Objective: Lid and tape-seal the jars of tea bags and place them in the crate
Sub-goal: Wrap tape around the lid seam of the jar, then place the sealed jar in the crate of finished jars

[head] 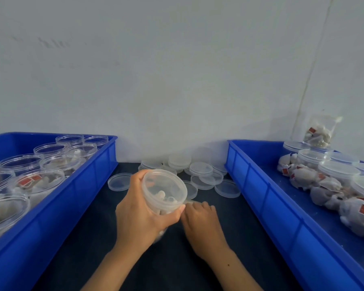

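Clear jar (pixel 164 191) with a frosted whitish lid in the left hand (pixel 139 213), pale tea bags showing through. Bright blue crates (pixel 51 208) flank both hands, over a dark navy surface (pixel 177 259). Right of the right hand (pixel 202 223), white tea bags (pixel 328 194) carry red-orange tags.

Both blue crates (pixel 51 206) run off frame, and the right hand's (pixel 200 223) fingertips are hidden behind the jar (pixel 164 192).
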{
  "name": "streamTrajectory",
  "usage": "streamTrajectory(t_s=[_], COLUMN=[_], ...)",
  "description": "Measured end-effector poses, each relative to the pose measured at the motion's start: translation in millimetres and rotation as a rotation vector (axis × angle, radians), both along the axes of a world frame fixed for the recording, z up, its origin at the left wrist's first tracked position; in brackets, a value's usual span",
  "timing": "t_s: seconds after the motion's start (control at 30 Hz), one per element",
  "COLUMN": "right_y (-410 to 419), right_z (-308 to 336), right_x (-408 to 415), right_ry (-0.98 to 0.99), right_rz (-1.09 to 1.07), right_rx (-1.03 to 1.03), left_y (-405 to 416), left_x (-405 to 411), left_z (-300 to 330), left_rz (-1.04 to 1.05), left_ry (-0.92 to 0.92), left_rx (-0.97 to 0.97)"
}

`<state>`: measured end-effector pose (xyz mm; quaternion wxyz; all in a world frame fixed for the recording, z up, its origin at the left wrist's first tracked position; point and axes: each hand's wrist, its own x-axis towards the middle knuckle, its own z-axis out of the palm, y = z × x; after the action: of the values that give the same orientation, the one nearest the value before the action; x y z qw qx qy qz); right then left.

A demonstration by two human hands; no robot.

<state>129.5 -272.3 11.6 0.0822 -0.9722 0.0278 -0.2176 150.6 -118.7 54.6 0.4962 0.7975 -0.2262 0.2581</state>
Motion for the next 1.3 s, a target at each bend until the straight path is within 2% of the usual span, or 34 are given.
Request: streamTrajectory(t_s=[0.07,0.1,0.13,0.2,0.23,0.37,0.7,0.9,1.03,1.17,1.3], right_y=[4.8,7.4,9.6,13.6,12.9,17.4,19.5,4.2,-13.3,-34.3,-64.5], right_z=[-5.9,-5.1,-1.3,12.8,18.4,27.3,35.4,47.7,77.8,124.6,174.2], right_x=[3.2,2.3,0.1,-6.3,-8.9,-15.2,-15.2,-4.0,8.5,18.2,18.0], right_ry=[0.039,0.005,-0.038,-0.057,-0.036,-0.022,-0.076,-0.085,-0.086,-0.035,-0.090], right_rz=[-0.006,0.010,0.057,0.294,0.415,0.663,0.722,0.657,0.551,0.361,0.318], right_rx=[0.042,0.161,0.401,1.025,1.202,1.378,1.810,1.871,1.663,1.448,1.355], left_y=[2.0,2.9,3.6,4.1,3.7,0.5,-15.0,-39.8,-59.0,-82.0,-110.7], left_x=[2.7,4.3,5.8,8.1,8.7,8.3,11.0,14.4,26.3,39.5,47.0], left_z=[-2.3,-3.2,-4.0,-5.8,-6.6,-7.0,-10.3,2.2,31.8,72.1,105.8], left_rz=[-0.021,-0.040,-0.060,-0.094,-0.107,-0.177,-0.289,-0.297,-0.337,-0.442,-0.596], left_ry=[0.042,0.076,0.111,0.152,0.157,0.193,0.314,0.334,0.408,0.518,0.473], left_rx=[-0.046,-0.087,-0.129,-0.183,-0.193,-0.252,-0.340,-0.388,-0.491,-0.499,-0.448])
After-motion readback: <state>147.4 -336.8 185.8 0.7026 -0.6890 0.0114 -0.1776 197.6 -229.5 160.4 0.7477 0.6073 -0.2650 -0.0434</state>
